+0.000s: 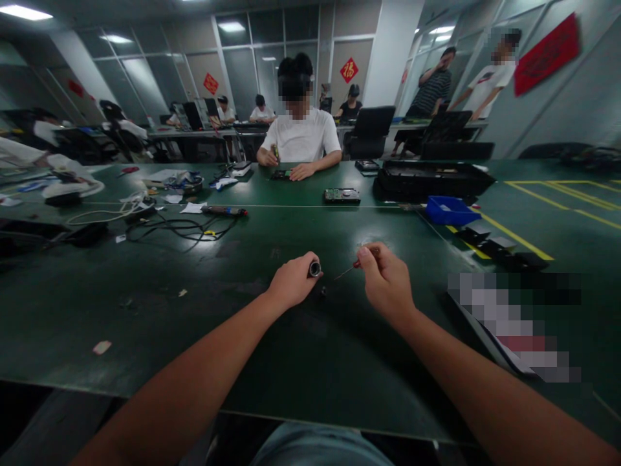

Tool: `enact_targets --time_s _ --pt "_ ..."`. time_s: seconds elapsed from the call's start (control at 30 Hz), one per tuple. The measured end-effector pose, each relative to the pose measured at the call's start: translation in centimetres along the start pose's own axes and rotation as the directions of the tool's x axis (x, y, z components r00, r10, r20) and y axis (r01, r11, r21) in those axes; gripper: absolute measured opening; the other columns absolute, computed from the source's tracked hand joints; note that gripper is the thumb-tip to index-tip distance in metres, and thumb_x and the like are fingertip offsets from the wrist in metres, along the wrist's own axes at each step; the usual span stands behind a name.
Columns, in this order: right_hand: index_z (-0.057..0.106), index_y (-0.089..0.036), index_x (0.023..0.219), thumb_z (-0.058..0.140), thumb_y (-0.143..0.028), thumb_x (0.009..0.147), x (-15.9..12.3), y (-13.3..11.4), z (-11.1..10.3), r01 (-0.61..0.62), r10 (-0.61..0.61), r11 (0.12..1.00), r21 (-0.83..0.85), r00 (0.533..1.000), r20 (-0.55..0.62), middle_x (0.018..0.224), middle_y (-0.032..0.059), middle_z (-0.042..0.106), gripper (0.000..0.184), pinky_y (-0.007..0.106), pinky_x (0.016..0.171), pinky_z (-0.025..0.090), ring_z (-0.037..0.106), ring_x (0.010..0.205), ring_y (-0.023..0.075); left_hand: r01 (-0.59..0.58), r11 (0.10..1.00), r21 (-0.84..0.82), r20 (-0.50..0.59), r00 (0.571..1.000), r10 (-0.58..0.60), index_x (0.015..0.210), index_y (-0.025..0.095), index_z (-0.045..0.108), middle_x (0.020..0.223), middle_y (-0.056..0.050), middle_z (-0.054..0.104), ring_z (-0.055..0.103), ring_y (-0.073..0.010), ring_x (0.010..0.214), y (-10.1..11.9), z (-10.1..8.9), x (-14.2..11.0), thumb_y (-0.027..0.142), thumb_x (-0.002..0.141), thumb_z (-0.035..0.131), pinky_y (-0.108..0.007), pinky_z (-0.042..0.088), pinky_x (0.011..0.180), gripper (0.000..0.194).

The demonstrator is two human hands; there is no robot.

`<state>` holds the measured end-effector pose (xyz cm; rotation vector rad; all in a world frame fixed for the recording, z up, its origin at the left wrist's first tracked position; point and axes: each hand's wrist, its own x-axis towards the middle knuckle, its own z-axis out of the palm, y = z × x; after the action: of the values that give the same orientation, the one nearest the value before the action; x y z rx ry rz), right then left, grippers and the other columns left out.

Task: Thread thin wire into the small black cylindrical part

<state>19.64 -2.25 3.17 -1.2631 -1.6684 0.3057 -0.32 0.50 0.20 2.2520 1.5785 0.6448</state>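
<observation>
My left hand (293,282) is closed around a small dark cylinder (315,268); its round, hollow-looking end with a metallic rim faces me. In my right hand (388,282) is a thin screwdriver (347,272), gripped by the handle between thumb and fingers. Its slim shaft slants down to the left, with the tip apart from the cylinder. On the green table (301,362), just below my left fingers, lies a small dark part (323,292). My fingers hide most of the cylinder's body.
Across the table a person (303,136) handles a circuit board. A hard drive (342,195), a black tray (431,181) and a blue bin (450,210) stand beyond my right hand. Black cables (182,226) and a dark pen-like tool (226,211) lie left. A pixelated item (514,330) sits right.
</observation>
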Motion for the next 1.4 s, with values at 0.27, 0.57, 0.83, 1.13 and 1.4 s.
enact_targets --time_s 0.27,0.57,0.83,1.13,1.4 --pt "0.062 -0.021 0.094 0.047 -0.022 0.091 0.1 0.1 0.6 0.052 0.007 0.986 -0.161 0.938 0.345 0.075 0.002 0.066 0.015 0.029 0.06 0.039 0.06 0.065 0.0168 0.013 0.998 -0.053 -0.069 0.997 -0.017 0.099 0.024 0.056 0.09 -0.002 0.068 0.063 -0.0187 0.079 0.0 0.3 0.0 0.035 0.088 0.06 -0.029 0.042 0.067 0.016" --pt "0.07 -0.028 0.11 0.06 -0.048 0.087 -1.2 -0.1 2.7 0.214 0.019 0.926 -0.312 0.798 0.603 0.092 0.006 0.071 0.032 0.03 0.058 0.04 0.064 0.073 0.021 0.091 0.995 -0.03 -0.11 0.99 -0.093 0.1 0.025 0.057 0.09 -0.003 0.069 0.064 -0.0197 0.08 -0.1 0.1 0.2 0.036 0.089 0.059 -0.029 0.043 0.067 0.016" --pt "0.071 -0.025 0.093 0.066 -0.041 0.083 -0.8 0.2 2.8 0.243 0.072 0.905 -0.348 0.72 0.691 0.093 0.0063 0.07 0.02 0.031 0.06 0.04 0.064 0.08 0.0235 0.075 0.996 -0.046 -0.107 0.991 -0.079 0.1 0.025 0.056 0.089 -0.003 0.068 0.063 -0.0194 0.08 -0.3 0.3 0.1 0.036 0.089 0.06 -0.028 0.041 0.066 0.016" --pt "0.071 -0.026 0.1 0.066 -0.04 0.083 -0.9 0.0 2.6 0.258 0.006 0.932 -0.255 0.69 0.724 0.099 0.0071 0.069 0.022 0.031 0.062 0.044 0.065 0.08 0.0223 0.044 0.997 -0.065 -0.101 0.994 -0.05 0.098 0.025 0.055 0.089 -0.003 0.068 0.062 -0.019 0.077 -0.6 0.5 0.1 0.035 0.088 0.059 -0.028 0.038 0.063 0.015" --pt "0.07 -0.02 0.093 0.058 -0.024 0.083 -0.5 0.3 2.0 0.223 0.02 0.947 -0.23 0.677 0.736 0.083 0.0043 0.07 0.017 0.026 0.061 0.042 0.063 0.071 0.0168 0.052 0.998 -0.045 -0.106 0.993 -0.056 0.098 0.025 0.056 0.089 -0.003 0.069 0.063 -0.0195 0.08 -0.5 0.6 0.1 0.035 0.087 0.061 -0.028 0.039 0.065 0.016"
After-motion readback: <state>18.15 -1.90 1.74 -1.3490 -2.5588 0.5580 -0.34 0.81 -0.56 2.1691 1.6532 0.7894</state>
